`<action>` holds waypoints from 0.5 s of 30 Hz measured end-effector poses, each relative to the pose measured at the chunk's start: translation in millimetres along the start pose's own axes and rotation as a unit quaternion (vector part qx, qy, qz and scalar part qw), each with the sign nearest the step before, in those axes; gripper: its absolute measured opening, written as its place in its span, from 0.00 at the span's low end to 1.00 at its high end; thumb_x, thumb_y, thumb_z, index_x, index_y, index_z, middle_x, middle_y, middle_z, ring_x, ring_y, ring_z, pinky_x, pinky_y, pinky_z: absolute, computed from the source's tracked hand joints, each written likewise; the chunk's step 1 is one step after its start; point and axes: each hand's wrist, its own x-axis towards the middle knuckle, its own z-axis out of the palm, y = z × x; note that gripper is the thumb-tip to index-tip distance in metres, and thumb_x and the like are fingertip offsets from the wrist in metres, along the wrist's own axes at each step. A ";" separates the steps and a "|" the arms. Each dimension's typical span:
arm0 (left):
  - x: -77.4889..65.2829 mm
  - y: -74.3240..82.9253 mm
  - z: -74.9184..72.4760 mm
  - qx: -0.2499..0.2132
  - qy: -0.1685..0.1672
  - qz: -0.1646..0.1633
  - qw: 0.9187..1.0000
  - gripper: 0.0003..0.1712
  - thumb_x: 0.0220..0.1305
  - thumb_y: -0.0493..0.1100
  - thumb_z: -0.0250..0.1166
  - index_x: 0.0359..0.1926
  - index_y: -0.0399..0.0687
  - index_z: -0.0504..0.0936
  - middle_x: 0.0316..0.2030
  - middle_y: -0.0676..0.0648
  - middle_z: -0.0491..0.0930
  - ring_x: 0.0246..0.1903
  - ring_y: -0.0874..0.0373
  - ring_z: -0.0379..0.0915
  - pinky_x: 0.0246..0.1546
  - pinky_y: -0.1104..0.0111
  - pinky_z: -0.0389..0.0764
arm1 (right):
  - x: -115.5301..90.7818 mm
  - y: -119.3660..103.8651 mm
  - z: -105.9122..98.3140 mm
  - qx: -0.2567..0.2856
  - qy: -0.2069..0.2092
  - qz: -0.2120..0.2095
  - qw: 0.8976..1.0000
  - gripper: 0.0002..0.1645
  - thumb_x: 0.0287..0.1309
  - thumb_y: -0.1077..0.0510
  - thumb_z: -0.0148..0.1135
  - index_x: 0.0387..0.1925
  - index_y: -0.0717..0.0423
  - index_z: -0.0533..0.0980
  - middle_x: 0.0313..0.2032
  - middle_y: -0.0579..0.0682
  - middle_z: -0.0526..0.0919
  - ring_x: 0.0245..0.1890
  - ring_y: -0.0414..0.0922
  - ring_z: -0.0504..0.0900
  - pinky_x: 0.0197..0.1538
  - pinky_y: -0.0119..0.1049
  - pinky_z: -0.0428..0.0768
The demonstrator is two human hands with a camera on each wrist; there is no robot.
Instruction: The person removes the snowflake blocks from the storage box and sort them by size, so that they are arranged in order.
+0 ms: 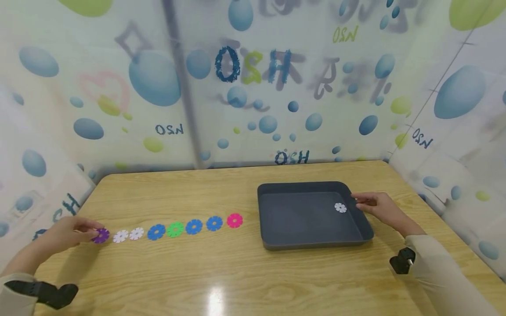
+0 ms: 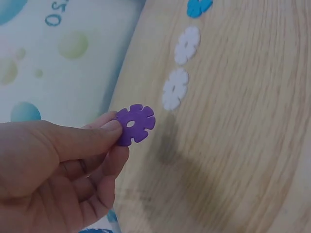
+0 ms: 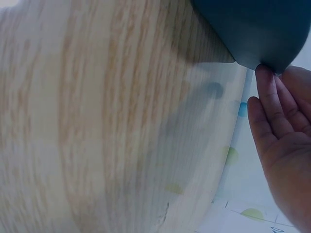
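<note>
My left hand (image 1: pixel 65 235) pinches a purple notched snowflake disc (image 2: pixel 137 124) between thumb and fingers, held just above the table at the left. To its right a row of similar discs lies flat: two white discs (image 1: pixel 121 236), a blue disc (image 1: pixel 156 231), a green disc (image 1: pixel 175 229), two more blue ones and a pink disc (image 1: pixel 235 220) at the right end. My right hand (image 1: pixel 381 208) holds the right rim of a dark grey tray (image 1: pixel 316 243), its fingertips at the outer wall in the right wrist view. Inside the tray lies one white disc (image 1: pixel 340 207).
The wooden table (image 1: pixel 178 276) carries the tray right of centre. Behind it and along both sides hangs a patterned curtain (image 1: pixel 253 109) with blue and green ovals. Each wrist wears a black camera mount (image 1: pixel 403 260).
</note>
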 end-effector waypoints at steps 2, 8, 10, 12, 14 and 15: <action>-0.4 -4.4 0.2 -0.007 -0.007 -0.004 1.000 0.17 0.62 0.36 0.57 0.45 0.22 0.74 0.32 0.46 0.77 0.28 0.63 0.69 0.27 0.66 0.75 | -0.1 0.4 0.7 0.000 0.006 0.001 1.000 0.23 0.60 0.63 0.56 0.55 0.72 0.69 0.44 0.61 0.78 0.40 0.39 0.78 0.40 0.32 0.77; 0.9 -12.4 7.7 -0.004 0.005 -0.011 1.000 0.16 0.61 0.36 0.59 0.43 0.23 0.76 0.31 0.44 0.78 0.27 0.63 0.67 0.26 0.69 0.71 | 0.8 -0.3 0.8 -0.003 0.000 0.005 1.000 0.23 0.61 0.64 0.55 0.56 0.72 0.68 0.46 0.65 0.77 0.41 0.40 0.78 0.41 0.33 0.77; 3.3 -14.9 11.0 0.013 0.014 -0.009 1.000 0.15 0.59 0.36 0.61 0.41 0.24 0.77 0.32 0.41 0.79 0.29 0.60 0.69 0.27 0.68 0.72 | 1.2 -0.1 0.7 -0.004 -0.001 0.003 1.000 0.23 0.61 0.64 0.55 0.56 0.72 0.68 0.46 0.65 0.77 0.40 0.37 0.77 0.40 0.32 0.77; 6.0 -15.8 13.6 0.027 0.020 -0.007 0.999 0.13 0.57 0.35 0.61 0.39 0.25 0.78 0.32 0.39 0.79 0.30 0.56 0.70 0.29 0.66 0.72 | 1.4 -0.4 0.4 -0.004 -0.002 0.000 1.000 0.23 0.61 0.64 0.55 0.56 0.72 0.68 0.46 0.65 0.76 0.40 0.36 0.77 0.40 0.32 0.77; 8.0 -16.0 15.9 0.031 0.027 -0.008 0.999 0.12 0.56 0.34 0.61 0.39 0.25 0.78 0.31 0.40 0.79 0.29 0.56 0.70 0.28 0.66 0.71 | 1.4 -0.5 0.3 -0.007 -0.001 -0.002 1.000 0.23 0.61 0.64 0.55 0.55 0.72 0.68 0.46 0.65 0.77 0.40 0.36 0.77 0.40 0.31 0.77; 8.9 -15.9 16.6 0.033 0.031 -0.009 0.999 0.12 0.56 0.33 0.61 0.38 0.24 0.78 0.30 0.40 0.79 0.29 0.56 0.70 0.28 0.66 0.71 | 1.3 -0.4 0.2 -0.008 -0.001 -0.002 1.000 0.23 0.61 0.65 0.55 0.55 0.72 0.68 0.45 0.65 0.77 0.40 0.36 0.77 0.40 0.31 0.77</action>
